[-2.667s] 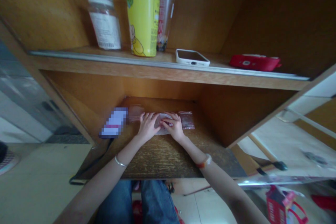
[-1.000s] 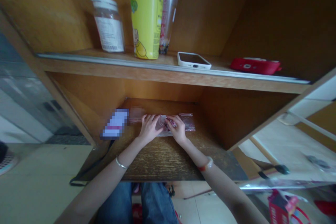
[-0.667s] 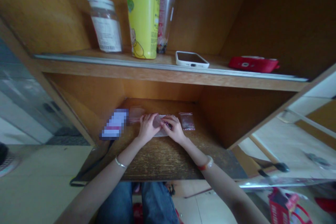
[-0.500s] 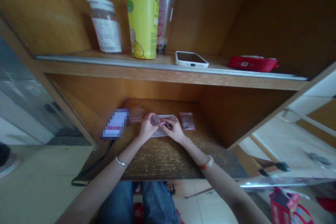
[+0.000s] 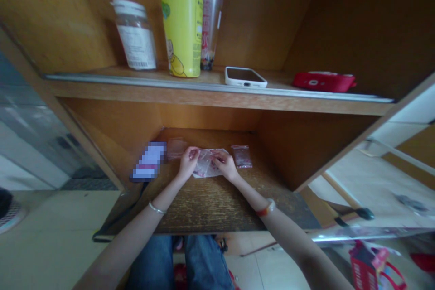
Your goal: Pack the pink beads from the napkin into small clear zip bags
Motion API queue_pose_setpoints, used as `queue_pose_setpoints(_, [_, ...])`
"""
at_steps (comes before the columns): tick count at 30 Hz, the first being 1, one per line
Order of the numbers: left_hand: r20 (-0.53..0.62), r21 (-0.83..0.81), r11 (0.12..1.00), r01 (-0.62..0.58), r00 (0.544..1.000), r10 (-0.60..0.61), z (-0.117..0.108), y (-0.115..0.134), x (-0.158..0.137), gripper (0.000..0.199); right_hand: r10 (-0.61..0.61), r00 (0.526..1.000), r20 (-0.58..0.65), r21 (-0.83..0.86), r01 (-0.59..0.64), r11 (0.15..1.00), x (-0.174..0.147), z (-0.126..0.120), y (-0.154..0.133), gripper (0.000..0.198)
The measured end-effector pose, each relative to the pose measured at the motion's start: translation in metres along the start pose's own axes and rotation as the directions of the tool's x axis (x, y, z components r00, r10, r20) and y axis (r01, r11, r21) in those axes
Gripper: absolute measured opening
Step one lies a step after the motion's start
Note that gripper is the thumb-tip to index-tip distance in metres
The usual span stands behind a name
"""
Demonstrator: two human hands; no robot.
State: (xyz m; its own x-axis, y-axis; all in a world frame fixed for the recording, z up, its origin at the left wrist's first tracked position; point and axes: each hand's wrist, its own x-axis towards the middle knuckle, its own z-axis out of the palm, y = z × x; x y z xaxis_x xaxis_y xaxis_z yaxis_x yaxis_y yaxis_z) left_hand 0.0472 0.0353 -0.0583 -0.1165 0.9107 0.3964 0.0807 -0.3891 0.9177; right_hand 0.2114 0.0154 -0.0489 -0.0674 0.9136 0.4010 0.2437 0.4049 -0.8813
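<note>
A clear plastic bag [image 5: 205,161] with small reddish bits lies over a whitish sheet [image 5: 213,174] on the lower board; where bag and sheet part is hard to tell. My left hand [image 5: 189,162] is closed in a pinch at the bag's left edge. Over its right side, my right hand [image 5: 224,165] has its fingers bent and pinched together on the plastic. Just right of that hand rests a small zip bag [image 5: 242,157] with dark reddish contents. Another clear bag [image 5: 176,147], flat, lies left of my left hand.
A phone [image 5: 148,161] with a lit, blurred screen leans at the left, its dark strap [image 5: 131,206] trailing forward. The shelf [image 5: 217,96] above holds a white-capped jar [image 5: 136,41], a yellow bottle [image 5: 182,27], a clear tumbler [image 5: 211,13], a white-cased phone [image 5: 245,77] and a red case [image 5: 324,82].
My hands have moved apart from close together. The plastic between them, bunched at the fingers before, is now spread flatter over the sheet.
</note>
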Motion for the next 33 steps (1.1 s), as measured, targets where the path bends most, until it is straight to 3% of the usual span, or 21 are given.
queue_pose_setpoints(5, [0.005, -0.125, 0.985, 0.121, 0.993, -0.122, 0.0, 0.0, 0.0, 0.028, 0.219, 0.975, -0.024, 0.209, -0.209, 0.955, 0.002, -0.002, 0.0, 0.033])
queue_pose_setpoints(8, [0.037, -0.19, 0.964, 0.188, 0.982, -0.185, 0.002, 0.003, -0.001, 0.032, 0.265, 0.964, -0.031, 0.29, -0.245, 0.925, 0.002, -0.003, -0.001, 0.03])
queue_pose_setpoints(15, [0.095, -0.202, 0.952, 0.228, 0.972, -0.213, 0.002, 0.009, -0.002, 0.037, 0.245, 0.967, -0.073, 0.271, -0.217, 0.938, 0.003, -0.005, -0.002, 0.026])
queue_pose_setpoints(20, [0.097, -0.166, 0.97, 0.179, 0.982, -0.164, 0.0, 0.01, -0.002, 0.034, 0.195, 0.975, -0.109, 0.187, -0.172, 0.967, 0.004, -0.006, -0.001, 0.03])
queue_pose_setpoints(28, [0.116, -0.098, 0.99, 0.103, 0.989, -0.091, -0.004, 0.021, -0.004, 0.032, 0.172, 0.983, -0.067, 0.138, -0.161, 0.977, 0.002, -0.006, -0.002, 0.039])
queue_pose_setpoints(33, [0.116, -0.142, 0.977, 0.157, 0.983, -0.141, 0.001, 0.017, -0.004, 0.035, 0.137, 0.99, -0.021, 0.113, -0.134, 0.985, 0.001, -0.007, -0.004, 0.042])
